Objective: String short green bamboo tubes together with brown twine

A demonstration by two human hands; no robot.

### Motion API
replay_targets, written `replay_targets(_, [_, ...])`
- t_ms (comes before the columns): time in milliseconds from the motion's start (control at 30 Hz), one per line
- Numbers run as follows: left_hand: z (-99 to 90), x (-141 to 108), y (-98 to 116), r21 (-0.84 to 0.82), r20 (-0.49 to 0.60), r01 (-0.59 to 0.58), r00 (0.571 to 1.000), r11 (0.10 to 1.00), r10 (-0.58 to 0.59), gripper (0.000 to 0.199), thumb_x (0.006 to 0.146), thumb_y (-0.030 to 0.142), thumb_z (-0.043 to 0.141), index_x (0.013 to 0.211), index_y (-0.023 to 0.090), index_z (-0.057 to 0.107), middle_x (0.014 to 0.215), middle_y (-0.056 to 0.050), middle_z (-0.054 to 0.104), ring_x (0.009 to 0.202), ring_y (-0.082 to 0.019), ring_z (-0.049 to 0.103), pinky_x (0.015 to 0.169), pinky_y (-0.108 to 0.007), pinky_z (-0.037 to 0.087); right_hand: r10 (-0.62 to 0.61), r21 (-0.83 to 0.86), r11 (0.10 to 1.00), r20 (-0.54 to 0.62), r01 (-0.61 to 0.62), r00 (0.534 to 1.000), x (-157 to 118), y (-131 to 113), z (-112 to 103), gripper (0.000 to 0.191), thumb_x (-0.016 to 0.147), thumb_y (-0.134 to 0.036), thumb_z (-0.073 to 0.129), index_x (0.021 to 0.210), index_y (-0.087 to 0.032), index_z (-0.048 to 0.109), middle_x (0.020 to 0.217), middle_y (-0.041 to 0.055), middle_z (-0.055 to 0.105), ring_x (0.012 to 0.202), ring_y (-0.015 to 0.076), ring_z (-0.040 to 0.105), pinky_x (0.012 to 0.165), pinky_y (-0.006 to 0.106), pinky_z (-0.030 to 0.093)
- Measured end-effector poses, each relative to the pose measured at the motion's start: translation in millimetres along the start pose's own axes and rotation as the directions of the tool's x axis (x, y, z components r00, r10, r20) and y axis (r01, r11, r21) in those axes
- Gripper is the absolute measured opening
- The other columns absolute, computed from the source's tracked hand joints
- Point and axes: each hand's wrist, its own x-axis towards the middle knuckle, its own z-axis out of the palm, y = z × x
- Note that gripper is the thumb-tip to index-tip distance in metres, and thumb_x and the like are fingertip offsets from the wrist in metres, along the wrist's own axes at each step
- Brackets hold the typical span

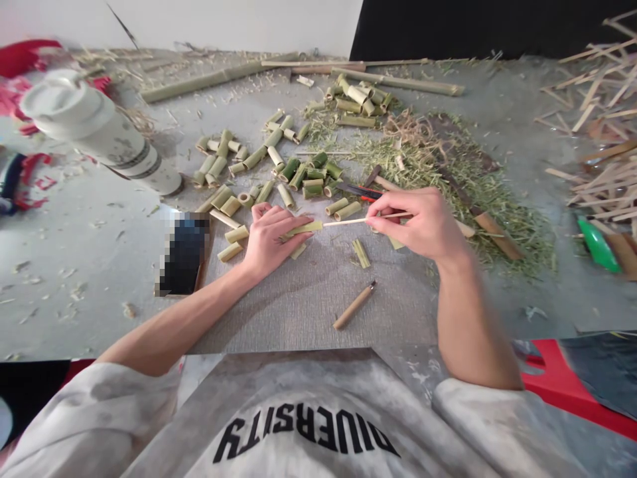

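My left hand (pixel 273 236) is closed around a pale green bamboo piece (pixel 306 229), pointed toward the right. Between the fingertips of my right hand (pixel 415 222) is a thin wooden stick (pixel 346 222), pinched near its right part. The stick's left end meets or lies very close to the bamboo's right end; whether it goes inside I cannot tell. Below the hands, a wooden-handled carving tool (pixel 354 307) rests on the grey mat (pixel 298 312). A few split bamboo slivers (pixel 361 253) lie between the hands.
Cut bamboo tubes (pixel 313 176) are scattered beyond my hands. A phone (pixel 184 255) and a tall white cup (pixel 99 129) stand at left. Green shavings (pixel 478 199), a red-and-black cutter (pixel 365 192) and a wooden-handled knife (pixel 497 236) lie behind my right hand. Thin sticks (pixel 607 166) pile up far right.
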Motion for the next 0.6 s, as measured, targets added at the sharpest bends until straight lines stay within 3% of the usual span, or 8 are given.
replay_targets(167, [0.9,0,-2,-0.027,-0.03,-0.053,0.998,0.998,0.052,0.034,0.108,0.058,0.075,0.114,0.028,0.09,0.08,-0.001,0.077,0.078,-0.02,0.068,0.1,-0.047,0.046,-0.049,0.04,0.998,0.019,0.048,0.999,2,0,8,0.012,0.099,-0.029,0.076,0.089,-0.023,0.08,0.077,-0.0011,0.078,0.062,0.0135,0.065,0.059,0.029,0.049])
replay_targets(433, [4.2,-1,-1,-0.053,0.021,-0.142,0.989,0.988,0.143,0.032,0.108,0.056,0.076,0.118,0.028,0.089,0.081,0.001,0.079,0.077,-0.018,0.07,0.097,-0.043,0.043,-0.058,0.108,0.993,0.135,0.043,0.989,5,1,21,0.011,0.102,-0.027,0.075,0.094,-0.022,0.081,0.082,0.0008,0.08,0.072,0.0163,0.072,0.07,0.031,0.052])
replay_targets(600, [4.5,1,0,-0.123,-0.072,-0.08,0.995,0.989,0.072,0.021,0.105,0.044,0.083,0.115,0.026,0.088,0.08,0.003,0.077,0.073,-0.016,0.068,0.095,-0.041,0.046,0.03,0.17,0.984,0.093,-0.046,0.995,5,12,14,0.009,0.1,-0.03,0.078,0.095,-0.024,0.083,0.081,0.0008,0.078,0.068,0.0152,0.066,0.063,0.03,0.047])
